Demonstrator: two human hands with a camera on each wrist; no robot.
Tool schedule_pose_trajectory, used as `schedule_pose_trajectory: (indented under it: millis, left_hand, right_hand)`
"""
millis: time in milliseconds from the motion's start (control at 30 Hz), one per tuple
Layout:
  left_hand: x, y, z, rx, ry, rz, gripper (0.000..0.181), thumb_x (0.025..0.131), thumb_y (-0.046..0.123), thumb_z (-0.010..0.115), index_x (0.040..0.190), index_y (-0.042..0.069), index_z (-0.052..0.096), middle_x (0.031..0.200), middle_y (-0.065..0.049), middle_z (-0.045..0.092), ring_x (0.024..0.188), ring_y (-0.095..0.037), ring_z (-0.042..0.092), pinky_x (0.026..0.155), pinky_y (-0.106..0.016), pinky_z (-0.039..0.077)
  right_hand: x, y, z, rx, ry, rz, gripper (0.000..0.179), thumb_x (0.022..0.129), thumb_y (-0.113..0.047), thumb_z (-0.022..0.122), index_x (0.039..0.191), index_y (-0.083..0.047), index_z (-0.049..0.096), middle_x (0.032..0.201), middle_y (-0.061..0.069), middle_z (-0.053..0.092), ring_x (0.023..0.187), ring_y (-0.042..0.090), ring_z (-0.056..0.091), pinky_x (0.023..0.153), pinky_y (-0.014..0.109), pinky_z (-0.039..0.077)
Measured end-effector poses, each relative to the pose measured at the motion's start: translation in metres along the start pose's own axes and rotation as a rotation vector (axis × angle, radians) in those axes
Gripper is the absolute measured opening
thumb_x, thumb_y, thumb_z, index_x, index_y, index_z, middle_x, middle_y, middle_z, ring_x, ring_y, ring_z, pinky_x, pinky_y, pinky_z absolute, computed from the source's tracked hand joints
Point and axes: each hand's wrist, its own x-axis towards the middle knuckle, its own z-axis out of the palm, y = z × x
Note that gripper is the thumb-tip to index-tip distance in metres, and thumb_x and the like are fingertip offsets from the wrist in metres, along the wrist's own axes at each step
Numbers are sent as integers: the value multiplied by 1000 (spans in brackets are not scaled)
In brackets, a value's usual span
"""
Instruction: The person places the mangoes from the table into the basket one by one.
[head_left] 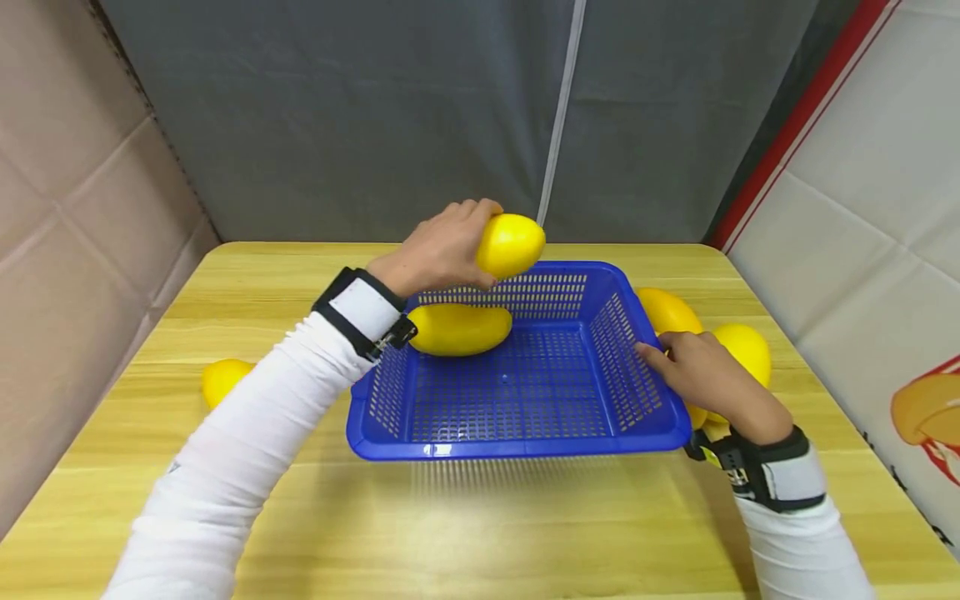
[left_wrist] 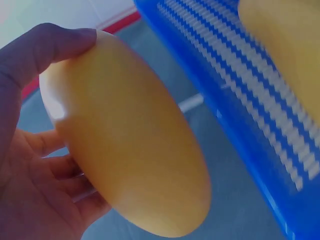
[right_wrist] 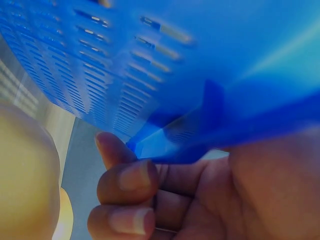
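My left hand (head_left: 442, 250) grips a smooth yellow mango (head_left: 513, 245) by one end, raised over the far rim of a blue plastic basket (head_left: 525, 447). In the left wrist view, the thumb lies across the top of this mango (left_wrist: 130, 135) and the fingers curl behind it. Another long yellow mango (head_left: 461, 330) lies inside the basket at the far left. My right hand (head_left: 712, 379) holds the basket's right rim; the right wrist view shows the fingers (right_wrist: 127, 185) curled under that rim.
Several yellow mangoes (head_left: 744, 350) lie on the wooden table (head_left: 480, 542) right of the basket, partly hidden by my right hand. One more mango (head_left: 222, 380) is at the left, partly behind my left sleeve. A grey curtain (head_left: 337, 125) hangs behind the table.
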Motion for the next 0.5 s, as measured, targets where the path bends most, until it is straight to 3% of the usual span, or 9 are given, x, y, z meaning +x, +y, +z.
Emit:
schedule_pose_trajectory:
  millis: [233, 500]
  left_hand:
    - [15, 21, 24, -9, -74, 74, 85, 75, 35, 78, 141, 5, 33, 130, -14, 47, 114, -28, 46, 90, -42, 45]
    - [23, 33, 57, 42, -133, 97, 87, 73, 37, 80, 140, 3, 37, 132, -13, 48, 118, -28, 48, 96, -39, 42]
  right_hand:
    - [2, -1, 1, 3, -6, -4, 43, 101, -38, 44, 76, -5, 56, 55, -1, 48, 44, 14, 46, 45, 28, 35]
    - [3, -4, 1, 10, -22, -1, 41, 101, -36, 44, 80, -3, 58, 56, 0, 49, 46, 14, 47, 47, 29, 36]
